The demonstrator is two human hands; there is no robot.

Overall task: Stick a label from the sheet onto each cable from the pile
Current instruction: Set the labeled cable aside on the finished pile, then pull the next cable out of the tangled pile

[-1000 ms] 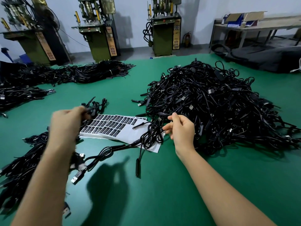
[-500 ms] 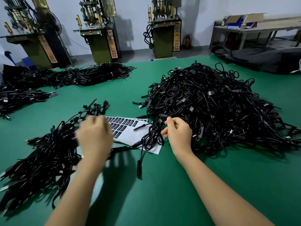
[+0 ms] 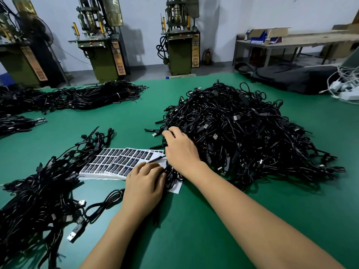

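Note:
A big pile of black cables (image 3: 242, 133) fills the right half of the green table (image 3: 194, 230). The label sheet (image 3: 116, 162), with rows of dark labels, lies at the centre. On the sheet's right end sits a small coiled cable (image 3: 173, 180). My left hand (image 3: 144, 183) rests on the sheet, its fingertips curled onto that coil. My right hand (image 3: 180, 150) reaches into the near left edge of the pile, fingers curled round cable strands there. What the fingertips pinch is hidden.
A second heap of black cables (image 3: 38, 195) lies at the left, with USB plugs sticking out. More cable bundles (image 3: 87, 96) lie at the far left edge. Green machines (image 3: 104, 59) stand beyond the table, with a black bag (image 3: 295, 78) at the far right.
My left hand has come from the left heap across the sheet to the coiled cable. My right hand has left that coil and moved up into the pile's edge.

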